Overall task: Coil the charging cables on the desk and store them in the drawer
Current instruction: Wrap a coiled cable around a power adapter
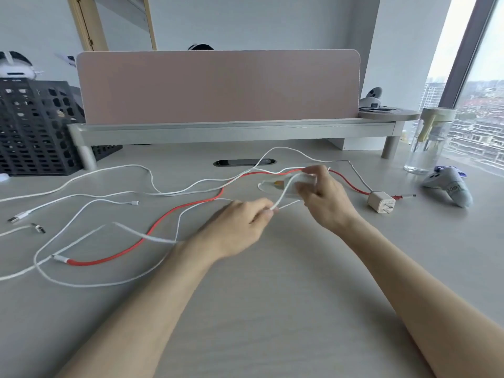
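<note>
A thin white charging cable [282, 192] is being pinched by the left hand [240, 227] and gripped, looped, by the right hand [324, 197] near the pale desk's [272, 309] far edge.

Grey desk [272, 309]; pink divider [218, 85] on metal riser [231, 130]; black crate [32, 126] left; window [488, 77] right, daylight; white wall [259, 20] behind.

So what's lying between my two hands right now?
In the head view, a short stretch of white cable runs from the pinching left hand up to the white bundle gripped by the right hand, above bare desk.
</note>
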{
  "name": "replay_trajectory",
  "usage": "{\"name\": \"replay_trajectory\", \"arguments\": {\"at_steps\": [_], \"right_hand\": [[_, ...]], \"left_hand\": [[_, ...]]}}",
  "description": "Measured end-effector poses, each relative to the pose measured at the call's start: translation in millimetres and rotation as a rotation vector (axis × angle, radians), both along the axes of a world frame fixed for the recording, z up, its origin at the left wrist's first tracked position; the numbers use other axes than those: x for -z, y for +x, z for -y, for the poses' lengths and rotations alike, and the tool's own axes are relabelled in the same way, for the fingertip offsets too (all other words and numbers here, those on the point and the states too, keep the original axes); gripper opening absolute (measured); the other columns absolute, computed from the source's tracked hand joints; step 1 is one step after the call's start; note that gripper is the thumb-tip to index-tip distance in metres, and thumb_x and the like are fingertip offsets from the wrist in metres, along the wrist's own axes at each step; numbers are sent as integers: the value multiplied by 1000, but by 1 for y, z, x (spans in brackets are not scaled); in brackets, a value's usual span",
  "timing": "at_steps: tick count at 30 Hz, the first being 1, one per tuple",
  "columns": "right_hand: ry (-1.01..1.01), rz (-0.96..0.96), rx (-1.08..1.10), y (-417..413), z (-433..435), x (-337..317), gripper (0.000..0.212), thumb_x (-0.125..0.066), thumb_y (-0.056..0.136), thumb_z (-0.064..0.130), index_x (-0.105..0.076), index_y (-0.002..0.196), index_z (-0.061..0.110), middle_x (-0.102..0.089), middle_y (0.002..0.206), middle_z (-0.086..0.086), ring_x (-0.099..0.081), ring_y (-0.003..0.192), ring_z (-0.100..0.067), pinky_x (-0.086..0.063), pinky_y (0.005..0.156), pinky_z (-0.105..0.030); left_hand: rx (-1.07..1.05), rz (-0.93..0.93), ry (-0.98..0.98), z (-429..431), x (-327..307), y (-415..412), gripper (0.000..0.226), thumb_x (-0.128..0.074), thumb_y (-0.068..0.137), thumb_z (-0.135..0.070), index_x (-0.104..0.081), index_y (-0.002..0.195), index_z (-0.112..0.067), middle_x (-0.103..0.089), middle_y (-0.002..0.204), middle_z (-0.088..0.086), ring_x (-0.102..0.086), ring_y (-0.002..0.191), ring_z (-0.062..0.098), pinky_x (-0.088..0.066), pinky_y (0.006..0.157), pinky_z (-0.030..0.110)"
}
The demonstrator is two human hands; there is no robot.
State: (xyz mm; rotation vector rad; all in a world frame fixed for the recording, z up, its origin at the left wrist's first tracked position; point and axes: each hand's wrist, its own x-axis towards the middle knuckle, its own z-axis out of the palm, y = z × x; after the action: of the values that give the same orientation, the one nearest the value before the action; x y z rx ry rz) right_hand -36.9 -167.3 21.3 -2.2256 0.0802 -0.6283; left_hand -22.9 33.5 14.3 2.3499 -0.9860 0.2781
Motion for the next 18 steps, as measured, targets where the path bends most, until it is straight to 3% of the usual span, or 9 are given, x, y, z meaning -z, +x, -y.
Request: {"name": "replay_trajectory", "arguments": {"at_steps": [2, 6, 9, 12, 16, 18], "right_hand": [[206, 41, 14, 1, 2, -2, 29, -58, 94, 20, -51, 122, 16, -59, 107, -4, -63, 97, -27, -54, 85, -42], [730, 76, -123, -3, 0, -12, 29, -67, 90, 10, -57, 117, 7, -64, 110, -11, -68, 92, -21, -59, 83, -33], [890, 60, -355, -9, -7, -20, 27, -64, 92, 6, -59, 118, -1, -68, 104, -12, -70, 93, -22, -58, 86, -33], [894, -31, -529, -13, -9, -22, 25, -59, 94, 4, -59, 120, 1, -68, 99, -9, -68, 92, -23, -57, 81, -31], [684, -205, -649, -18, -9, -23, 27, -53, 94, -6, -62, 113, 11, -66, 94, -5, -68, 83, -16, -57, 76, -26], [542, -283, -710, -21, -8, -20, 30, -54, 93, -8, -61, 115, 11, -65, 93, -4, -67, 84, -17, -56, 79, -28]], "left_hand": [[80, -99, -22, 10, 8, -2, 25, -37, 101, -28, -58, 115, -32, -45, 58, -7, -44, 60, 14, -41, 65, 33], [77, -179, -24, 13, 15, 1, 28, -34, 102, -29, -55, 118, -39, -50, 61, -11, -45, 60, 9, -41, 66, 30], [3, -132, -16, 8, 13, 2, 19, -39, 100, -37, -57, 102, -38, -52, 57, -25, -48, 65, 13, -44, 69, 32], [-151, -94, 1, 1, 10, 8, 23, -44, 97, -42, -59, 84, -30, -53, 58, -19, -49, 66, 17, -39, 62, 30], [-381, -63, -12, -18, 6, 18, 30, -59, 87, -47, -61, 73, -20, -61, 64, -2, -60, 69, 26, -42, 57, 31], [-453, -61, 27, -23, 1, 18, 33, -63, 72, -49, -59, 67, -17, -59, 63, 1, -60, 70, 28, -39, 55, 31]]}}
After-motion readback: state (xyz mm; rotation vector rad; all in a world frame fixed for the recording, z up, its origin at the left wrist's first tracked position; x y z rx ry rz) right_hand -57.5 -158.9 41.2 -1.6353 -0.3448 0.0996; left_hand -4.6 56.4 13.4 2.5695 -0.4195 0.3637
